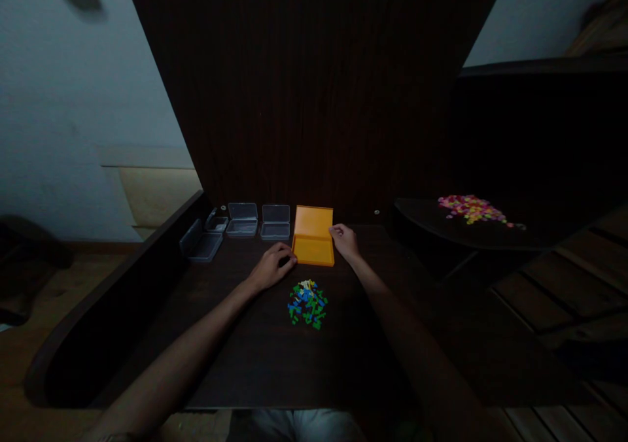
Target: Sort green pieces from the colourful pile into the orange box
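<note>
An orange plastic box [314, 251] with a hinged lid sits opened on the dark desk, its lid leaning back toward the panel. The fingers of my left hand [273, 265] are bent around the left edge of its base. My right hand [345, 240] pinches the right side of the box near the lid and hinge. The inside of the box looks bare. Just in front of it lies a loose pile of small green, blue and pale yellow plastic pieces [308, 303], which neither hand touches.
Several clear plastic boxes [275, 222] with raised lids stand along the back left of the desk [235, 363]. A raised side edge [112, 291] bounds the left. On a curved shelf [422, 216] at right lies a heap of pink and yellow pieces [473, 209]. A dark panel [314, 102] rises behind.
</note>
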The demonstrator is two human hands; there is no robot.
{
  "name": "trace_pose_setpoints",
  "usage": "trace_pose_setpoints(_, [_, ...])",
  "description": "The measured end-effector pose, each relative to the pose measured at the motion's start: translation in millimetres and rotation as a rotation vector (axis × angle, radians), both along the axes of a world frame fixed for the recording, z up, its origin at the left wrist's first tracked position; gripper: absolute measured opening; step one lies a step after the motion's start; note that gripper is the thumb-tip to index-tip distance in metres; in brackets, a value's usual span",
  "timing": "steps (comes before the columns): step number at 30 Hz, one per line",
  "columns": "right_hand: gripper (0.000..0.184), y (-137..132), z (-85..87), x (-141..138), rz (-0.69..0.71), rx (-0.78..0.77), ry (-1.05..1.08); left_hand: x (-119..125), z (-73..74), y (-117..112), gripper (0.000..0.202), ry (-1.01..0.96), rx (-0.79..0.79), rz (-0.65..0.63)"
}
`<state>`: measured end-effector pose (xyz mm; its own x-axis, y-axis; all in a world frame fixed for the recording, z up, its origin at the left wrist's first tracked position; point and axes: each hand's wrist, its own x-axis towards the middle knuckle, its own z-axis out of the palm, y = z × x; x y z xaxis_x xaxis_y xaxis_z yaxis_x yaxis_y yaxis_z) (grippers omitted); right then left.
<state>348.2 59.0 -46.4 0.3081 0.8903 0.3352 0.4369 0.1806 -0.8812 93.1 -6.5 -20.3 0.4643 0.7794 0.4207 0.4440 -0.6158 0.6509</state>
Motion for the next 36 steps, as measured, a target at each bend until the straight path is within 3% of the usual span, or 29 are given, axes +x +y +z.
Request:
trace_pose_setpoints(12, [0.021,-12.2,3.4,-1.1,-0.014,-0.032,-0.188,-17.2,-2.2,-27.8,0.027,0.252,0.144,-0.026])
trace_pose_setpoints(36, [0.023,-8.3,7.1,-2.5,-0.069,-0.097,-0.217,-12.5,-3.8,-24.3,0.033,0.321,0.218,0.029])
